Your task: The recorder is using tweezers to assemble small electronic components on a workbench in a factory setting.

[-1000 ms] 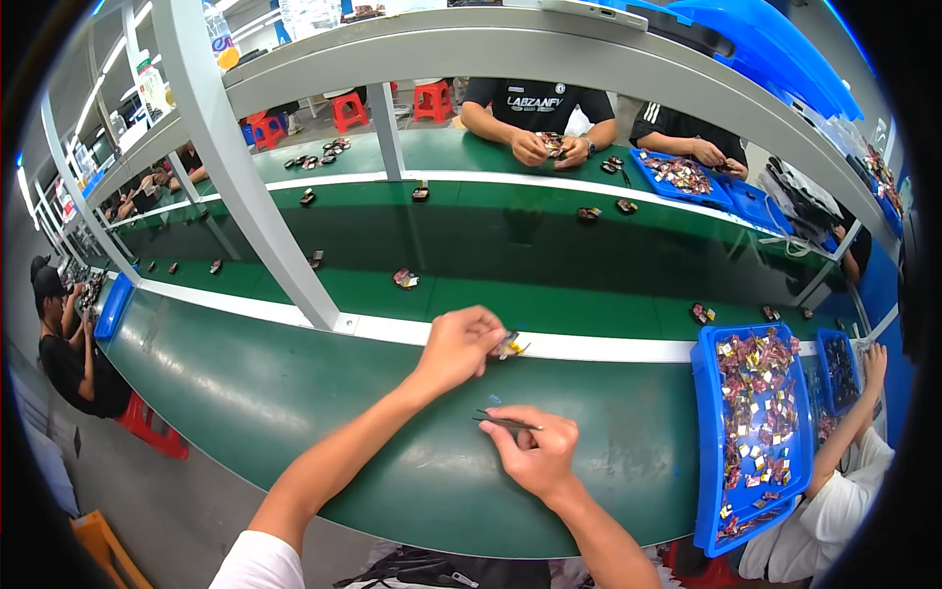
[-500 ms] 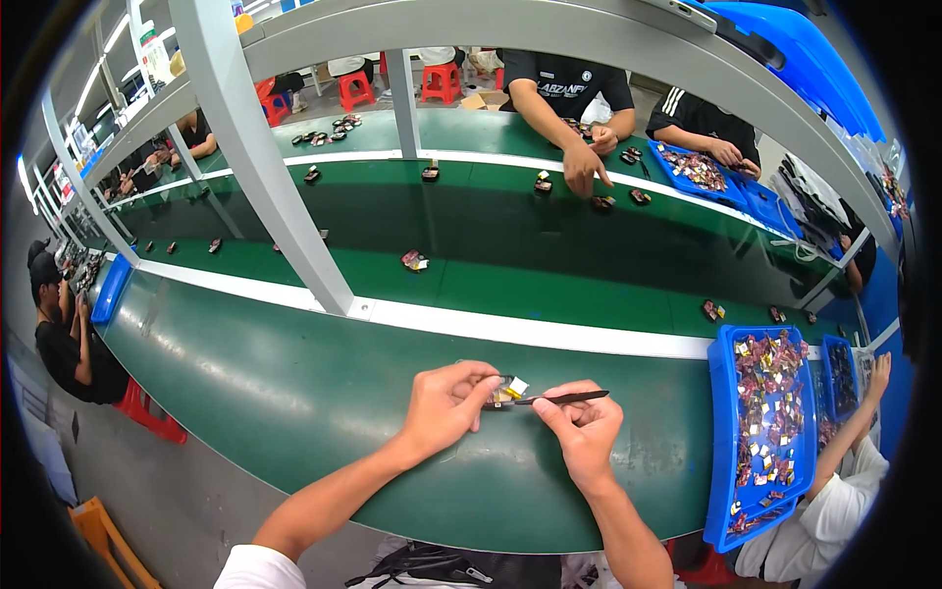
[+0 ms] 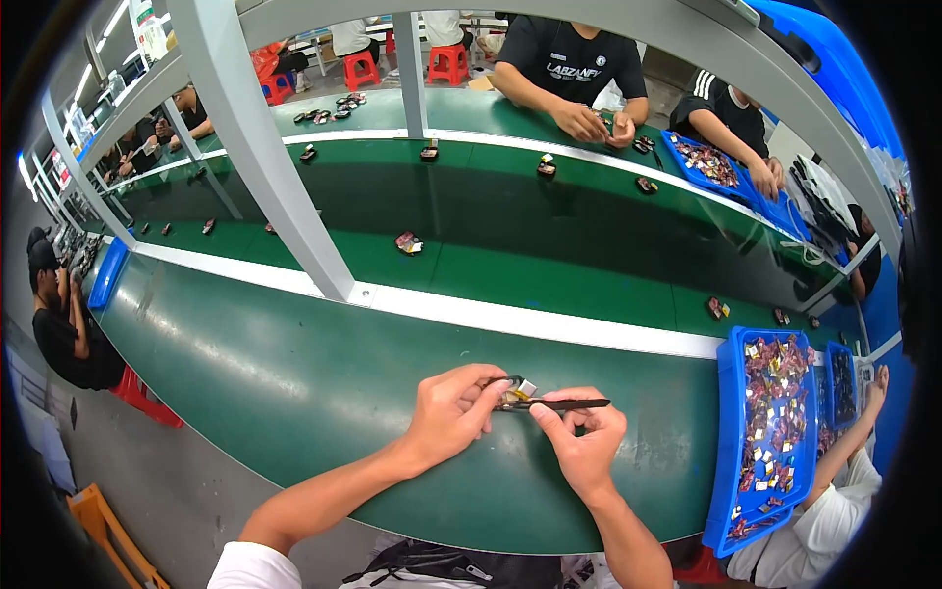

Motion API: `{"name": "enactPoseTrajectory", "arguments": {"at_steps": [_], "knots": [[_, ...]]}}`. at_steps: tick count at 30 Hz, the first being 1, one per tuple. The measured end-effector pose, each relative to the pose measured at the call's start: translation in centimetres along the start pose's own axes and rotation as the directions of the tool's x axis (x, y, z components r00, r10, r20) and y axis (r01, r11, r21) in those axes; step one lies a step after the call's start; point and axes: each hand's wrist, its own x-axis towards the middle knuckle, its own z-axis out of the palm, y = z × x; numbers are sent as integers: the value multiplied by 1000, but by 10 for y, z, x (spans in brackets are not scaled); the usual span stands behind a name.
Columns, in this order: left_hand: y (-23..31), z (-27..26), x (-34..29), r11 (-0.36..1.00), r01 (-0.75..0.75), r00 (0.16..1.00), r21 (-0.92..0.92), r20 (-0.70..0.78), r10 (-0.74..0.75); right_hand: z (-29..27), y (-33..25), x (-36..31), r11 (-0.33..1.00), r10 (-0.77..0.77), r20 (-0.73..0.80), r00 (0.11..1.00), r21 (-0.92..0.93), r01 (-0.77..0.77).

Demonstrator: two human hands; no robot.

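The left hand (image 3: 456, 407) pinches a part (image 3: 527, 389) short of the desk's (image 3: 294, 373) far edge. The right hand (image 3: 586, 440) grips tweezers (image 3: 581, 403) alongside.

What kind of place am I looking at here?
Most likely a factory assembly line, perhaps for small electronics: little parts lie along what looks like a green conveyor belt, a blue tray holds many more, and people work on both sides.
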Motion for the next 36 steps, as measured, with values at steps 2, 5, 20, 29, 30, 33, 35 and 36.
{"name": "enactPoseTrajectory", "arguments": {"at_steps": [2, 5, 20, 29, 30, 33, 35, 36], "knots": [[2, 1, -1, 1000, -9, 1000, -7, -10, 9, -2, -2, 0, 998, -9, 21, 1000, -55, 10], [0, 4, -3, 999, -42, 999, -9, -22, 41, -1, -2, 0, 999, 4, 33, 999, -53, -2], [-1, 4, -7, 979, -190, 982, 68, -3, 191, -2, -12, 5, 881, 316, 133, 939, 325, -343], [0, 0, -5, 996, -26, 997, -89, 64, 32, -5, -11, 6, 875, 318, 167, 933, 328, -357], [-1, -1, -5, 986, 49, 995, -159, 94, -35, -5, -9, 5, 875, 318, 166, 933, 328, -356], [-3, -3, -1, 930, 219, 968, -294, 187, -169, -5, -2, 2, 908, 254, 145, 956, 304, -287], [-6, -6, 1, 911, 251, 959, -326, 213, -187, -5, -2, 1, 941, 196, 115, 974, 256, -219], [-7, -7, 1, 891, 282, 949, -357, 240, -205, -4, -4, 1, 941, 196, 116, 974, 257, -220]]}}
